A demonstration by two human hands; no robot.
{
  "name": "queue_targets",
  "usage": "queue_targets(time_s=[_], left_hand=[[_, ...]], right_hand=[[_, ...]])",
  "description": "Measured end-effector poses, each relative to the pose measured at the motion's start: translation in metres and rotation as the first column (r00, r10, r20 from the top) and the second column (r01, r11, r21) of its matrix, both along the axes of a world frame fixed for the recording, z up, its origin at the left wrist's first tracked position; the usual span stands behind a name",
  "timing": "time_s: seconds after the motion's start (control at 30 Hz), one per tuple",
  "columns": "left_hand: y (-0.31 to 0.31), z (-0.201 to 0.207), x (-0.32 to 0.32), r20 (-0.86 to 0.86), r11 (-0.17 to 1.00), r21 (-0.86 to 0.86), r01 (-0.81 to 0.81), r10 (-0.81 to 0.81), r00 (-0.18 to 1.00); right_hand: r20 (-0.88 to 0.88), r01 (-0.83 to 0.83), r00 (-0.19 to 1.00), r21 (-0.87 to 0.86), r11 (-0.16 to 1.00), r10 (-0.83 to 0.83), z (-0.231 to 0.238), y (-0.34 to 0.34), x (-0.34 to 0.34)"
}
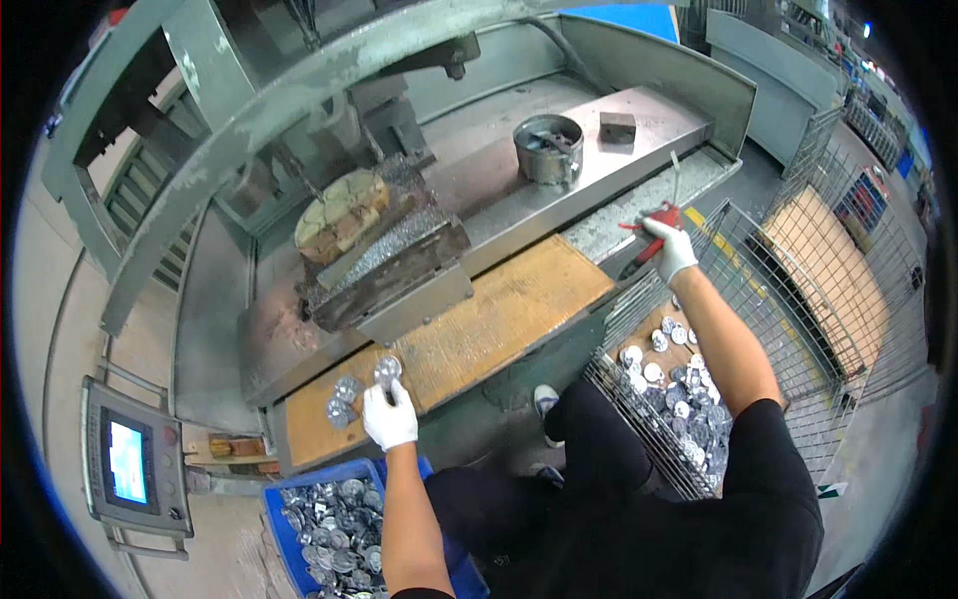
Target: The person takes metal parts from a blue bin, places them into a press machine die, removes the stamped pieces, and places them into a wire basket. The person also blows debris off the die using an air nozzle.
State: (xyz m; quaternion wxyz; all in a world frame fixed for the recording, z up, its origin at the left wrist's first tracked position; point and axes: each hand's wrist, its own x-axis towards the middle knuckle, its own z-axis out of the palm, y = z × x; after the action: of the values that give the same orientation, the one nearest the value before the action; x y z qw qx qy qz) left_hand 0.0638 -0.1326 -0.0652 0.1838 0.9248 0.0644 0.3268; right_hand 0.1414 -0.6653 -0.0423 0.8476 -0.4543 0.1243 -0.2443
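Observation:
In a white glove, my left hand [391,417] pinches a round silver metal part [387,369] over the near left end of a wooden board [509,304]. Beside it on the board lie a few similar round metal parts [342,407]. My right hand [672,248], also gloved, is wrapped around a red air blow gun [663,215] off the board's right end. The gun's thin bent nozzle points up and away from me. Left of centre, a machine fixture [399,265] holds a yellowish round block [342,215] and is strewn with metal shavings.
A blue crate [271,519] full of round metal parts stands near my left forearm. On my right, a wire basket [639,431] holds more. A metal tin [549,165] and small steel block [618,127] sit on the machine bed. A control panel [140,469] is at far left.

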Motion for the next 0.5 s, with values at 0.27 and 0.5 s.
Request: queue_targets(time_s=[0.27, 0.5], left_hand=[[0.001, 0.009, -0.002, 0.000, 1.000, 0.023, -0.011, 0.011, 1.000], [0.003, 0.005, -0.007, -0.029, 1.000, 0.003, 0.005, -0.005, 1.000]], right_hand=[[-0.080, 0.159, 0.917, -0.824, 0.543, -0.390, -0.069, 0.034, 0.045], [-0.068, 0.176, 0.944, -0.723, 0.668, -0.322, -0.103, 0.008, 0.017]])
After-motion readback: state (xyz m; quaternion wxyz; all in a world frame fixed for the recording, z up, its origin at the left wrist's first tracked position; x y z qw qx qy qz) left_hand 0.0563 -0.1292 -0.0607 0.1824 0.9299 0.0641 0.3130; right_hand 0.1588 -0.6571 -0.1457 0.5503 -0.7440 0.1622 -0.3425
